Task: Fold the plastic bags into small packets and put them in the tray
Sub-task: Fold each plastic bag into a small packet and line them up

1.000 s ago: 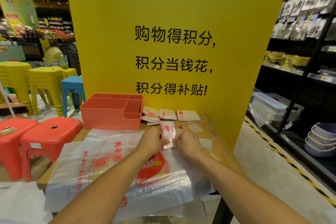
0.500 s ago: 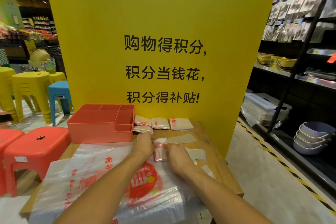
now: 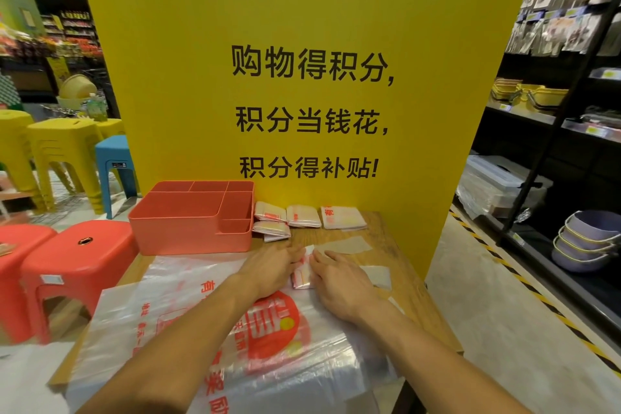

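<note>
My left hand (image 3: 272, 267) pinches the folded bag (image 3: 301, 277), my right hand (image 3: 342, 282) presses it flat-fingered; it runs twelve-to-six between them. The tray (image 3: 188, 228) sits at ten o'clock, nearer my left.

1. Left hand (image 3: 272, 267): palm down, fingers curled at the tips, pinching the bag (image 3: 301, 276).
2. Right hand (image 3: 339, 282): palm down, fingers fairly straight, pressing on the same bag.
3. Both bare forearms reach forward and converge; the fingertips nearly meet.
</note>
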Demonstrator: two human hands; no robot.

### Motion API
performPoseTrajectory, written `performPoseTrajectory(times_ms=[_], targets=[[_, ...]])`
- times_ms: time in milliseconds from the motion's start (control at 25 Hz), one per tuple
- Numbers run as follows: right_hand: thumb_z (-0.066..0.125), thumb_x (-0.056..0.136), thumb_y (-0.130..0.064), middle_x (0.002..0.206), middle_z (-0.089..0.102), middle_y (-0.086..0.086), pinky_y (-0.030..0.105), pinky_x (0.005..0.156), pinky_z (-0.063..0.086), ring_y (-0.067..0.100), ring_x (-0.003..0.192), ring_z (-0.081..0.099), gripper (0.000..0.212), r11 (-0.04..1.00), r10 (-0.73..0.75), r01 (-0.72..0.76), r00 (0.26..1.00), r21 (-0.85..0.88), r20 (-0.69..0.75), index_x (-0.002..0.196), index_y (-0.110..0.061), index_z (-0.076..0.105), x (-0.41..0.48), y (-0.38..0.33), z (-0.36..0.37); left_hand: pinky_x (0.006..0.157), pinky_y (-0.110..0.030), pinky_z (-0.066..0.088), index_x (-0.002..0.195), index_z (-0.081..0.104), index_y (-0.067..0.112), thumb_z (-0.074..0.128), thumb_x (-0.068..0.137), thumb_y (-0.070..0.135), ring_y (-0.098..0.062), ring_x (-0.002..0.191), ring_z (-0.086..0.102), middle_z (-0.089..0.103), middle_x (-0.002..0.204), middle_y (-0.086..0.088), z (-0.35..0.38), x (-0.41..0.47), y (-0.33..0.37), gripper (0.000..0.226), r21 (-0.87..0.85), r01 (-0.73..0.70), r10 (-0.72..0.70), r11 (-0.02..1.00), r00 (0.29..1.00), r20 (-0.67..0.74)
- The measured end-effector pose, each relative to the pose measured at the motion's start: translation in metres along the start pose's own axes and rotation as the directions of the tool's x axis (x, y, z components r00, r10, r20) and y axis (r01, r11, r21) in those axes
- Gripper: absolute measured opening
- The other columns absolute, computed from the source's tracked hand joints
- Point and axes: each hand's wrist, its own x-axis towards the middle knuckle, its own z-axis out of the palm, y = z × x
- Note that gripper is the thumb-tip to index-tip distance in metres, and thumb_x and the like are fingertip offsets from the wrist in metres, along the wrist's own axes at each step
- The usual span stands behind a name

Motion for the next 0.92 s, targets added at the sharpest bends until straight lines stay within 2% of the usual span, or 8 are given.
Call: performPoseTrajectory(times_ms=[120, 240, 320, 480, 640, 760, 840, 920], targets=[[0.044, 0.103, -0.028, 0.143, 0.058, 0.003, 0.042, 0.120, 0.036, 0.023, 0.131, 0.053, 0.036, 0.995, -0.102, 0.102, 0.993, 0.000, -0.062, 0.136, -0.018, 0.055, -0.018, -0.005, 0.006, 0.090, -0.044, 0.053, 0.134, 0.061, 0.023, 0.032, 0.104, 0.045, -0.023, 0.118, 0.060, 0.063, 0.130, -0.003, -0.007, 0.000, 0.000, 0.047, 0.023, -0.048, 0.047, 0.999, 0.998, 0.049], [0.034, 0.109, -0.036, 0.152, 0.052, 0.006, 0.042, 0.123, 0.032, 0.026, 0.142, 0.045, 0.042, 0.992, -0.128, 0.129, 0.991, 0.007, -0.031, 0.146, -0.021, 0.046, -0.028, -0.001, 0.009, 0.092, -0.045, 0.049, 0.125, 0.065, 0.014, 0.042, 0.106, 0.031, -0.025, 0.116, 0.060, 0.065, 0.126, -0.006, -0.007, 0.003, 0.000, 0.034, 0.019, -0.110, 0.108, 0.994, 0.993, 0.054], [0.033, 0.109, -0.034, 0.148, 0.053, 0.009, 0.044, 0.118, 0.037, 0.029, 0.138, 0.048, 0.042, 0.987, -0.159, 0.159, 0.987, -0.016, -0.008, 0.144, -0.016, 0.047, -0.026, 0.000, 0.006, 0.090, -0.044, 0.049, 0.119, 0.066, 0.012, 0.044, 0.107, 0.026, -0.026, 0.112, 0.061, 0.066, 0.121, -0.007, -0.006, 0.003, -0.003, 0.029, 0.001, -0.137, 0.137, 0.991, 0.989, 0.047], [0.035, 0.106, -0.037, 0.121, 0.061, 0.003, 0.043, 0.094, 0.051, 0.024, 0.111, 0.058, 0.033, 0.984, -0.177, 0.178, 0.984, -0.013, 0.035, 0.121, -0.018, 0.057, -0.022, -0.004, -0.003, 0.085, -0.044, 0.051, 0.114, 0.067, 0.016, 0.050, 0.106, 0.024, -0.023, 0.104, 0.063, 0.066, 0.118, -0.002, -0.006, 0.008, -0.007, 0.020, -0.036, -0.140, 0.142, 0.990, 0.988, 0.061], [0.045, 0.100, -0.059, 0.082, 0.064, 0.000, 0.036, 0.062, 0.048, 0.022, 0.072, 0.061, 0.047, 0.998, 0.039, -0.040, 0.999, 0.052, 0.031, 0.081, -0.020, 0.062, -0.001, -0.017, -0.012, 0.075, -0.047, 0.052, 0.109, 0.063, 0.016, 0.049, 0.105, 0.025, -0.032, 0.098, 0.066, 0.066, 0.111, -0.006, -0.018, 0.004, 0.007, 0.017, 0.004, -0.093, 0.093, 0.996, 0.993, 0.075], [0.057, 0.096, -0.053, 0.100, 0.063, 0.007, 0.035, 0.068, 0.043, 0.029, 0.089, 0.063, 0.037, 0.986, 0.152, -0.153, 0.988, 0.069, 0.017, 0.099, -0.018, 0.066, 0.012, -0.029, -0.018, 0.084, -0.046, 0.056, 0.139, 0.054, 0.023, 0.058, 0.099, 0.028, -0.035, 0.114, 0.064, 0.062, 0.135, -0.007, -0.033, -0.030, 0.013, 0.040, 0.031, 0.035, -0.034, 0.999, 0.999, -0.024], [0.059, 0.095, -0.042, 0.112, 0.063, 0.010, 0.036, 0.072, 0.044, 0.033, 0.100, 0.062, 0.034, 0.980, 0.196, -0.197, 0.980, 0.041, 0.021, 0.113, -0.014, 0.065, 0.016, -0.028, -0.022, 0.085, -0.041, 0.054, 0.127, 0.060, 0.027, 0.056, 0.098, 0.049, -0.030, 0.117, 0.062, 0.065, 0.130, -0.003, -0.040, -0.059, 0.006, 0.037, 0.127, 0.137, -0.140, 0.982, 0.990, 0.018], [0.063, 0.090, -0.033, 0.118, 0.062, 0.013, 0.039, 0.079, 0.049, 0.036, 0.106, 0.062, 0.036, 0.972, 0.230, -0.232, 0.971, 0.021, 0.070, 0.120, -0.012, 0.061, 0.018, -0.019, -0.027, 0.092, -0.040, 0.050, 0.122, 0.063, 0.026, 0.048, 0.098, 0.061, -0.026, 0.120, 0.057, 0.063, 0.131, -0.001, -0.035, -0.081, -0.003, 0.044, 0.190, 0.147, -0.169, 0.971, 0.981, 0.101]])
